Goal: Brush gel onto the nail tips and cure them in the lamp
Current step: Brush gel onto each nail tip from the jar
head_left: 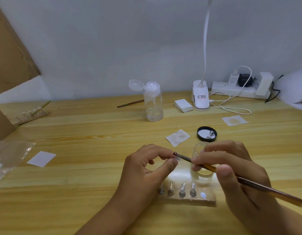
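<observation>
left hand (pixel 147 168) is pinching one nail tip (pixel 177 158) between thumb and forefinger above the worktop (pixel 96 150) to steady it, right hand (pixel 235 168) fingers clamping the brush (pixel 213 167) pencil-style, bristles touching that tip, other tips (pixel 182 189) waiting on the holder strip (pixel 209 200) below

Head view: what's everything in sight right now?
nail tip: one, clear, in left hand
gel brush: one, brown, right hand, touching nail tip
glass jar: one, clear, behind right hand
jar lid: one, black, beyond jar
holder strip: two, tan; before hands, far left
pump bottle: one, clear, back
spare brush: one, brown, behind pump bottle
wipes: three, white, scattered
desk lamp: one, white, back
pad stack: one, white, by desk lamp
power strip: one, white, back right
curing lamp: one, white, right edge
plastic bag: one, clear, left edge
left hand: pinches nail tip
right hand: grips gel brush
</observation>
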`<state>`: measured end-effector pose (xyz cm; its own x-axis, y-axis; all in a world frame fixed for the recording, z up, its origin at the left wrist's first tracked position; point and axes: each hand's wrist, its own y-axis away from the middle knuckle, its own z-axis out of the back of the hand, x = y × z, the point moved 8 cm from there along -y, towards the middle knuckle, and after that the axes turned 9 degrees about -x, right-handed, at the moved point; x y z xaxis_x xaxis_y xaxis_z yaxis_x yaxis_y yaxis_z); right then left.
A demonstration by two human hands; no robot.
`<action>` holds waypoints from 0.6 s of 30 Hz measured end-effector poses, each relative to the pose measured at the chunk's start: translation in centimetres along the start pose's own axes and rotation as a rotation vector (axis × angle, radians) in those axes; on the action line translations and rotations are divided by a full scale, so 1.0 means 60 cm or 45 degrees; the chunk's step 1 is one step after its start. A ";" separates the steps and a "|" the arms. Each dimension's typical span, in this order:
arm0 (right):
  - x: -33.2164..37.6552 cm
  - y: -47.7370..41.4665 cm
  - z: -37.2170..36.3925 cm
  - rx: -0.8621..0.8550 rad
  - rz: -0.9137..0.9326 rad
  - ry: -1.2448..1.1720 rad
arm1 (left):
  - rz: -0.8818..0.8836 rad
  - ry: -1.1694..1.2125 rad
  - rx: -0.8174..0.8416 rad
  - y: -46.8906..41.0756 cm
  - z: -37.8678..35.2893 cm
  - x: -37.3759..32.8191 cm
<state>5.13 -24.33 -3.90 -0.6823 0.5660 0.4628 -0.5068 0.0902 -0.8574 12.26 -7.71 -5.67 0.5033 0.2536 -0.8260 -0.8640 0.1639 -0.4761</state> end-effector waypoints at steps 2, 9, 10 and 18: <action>0.000 -0.001 0.005 -0.028 -0.007 -0.017 | -0.002 0.002 -0.001 0.000 -0.001 0.001; -0.001 -0.003 0.004 -0.035 -0.001 0.002 | -0.004 0.000 -0.003 0.000 -0.001 -0.002; -0.001 -0.002 0.001 -0.019 0.004 0.011 | -0.012 -0.002 -0.008 0.000 -0.001 -0.002; 0.004 -0.005 0.012 -0.094 0.007 -0.038 | -0.004 0.018 -0.011 0.002 0.000 -0.001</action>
<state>4.72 -24.82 -3.35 -0.7010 0.5419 0.4637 -0.4637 0.1477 -0.8736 12.14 -7.70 -5.64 0.5060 0.2396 -0.8286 -0.8624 0.1567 -0.4813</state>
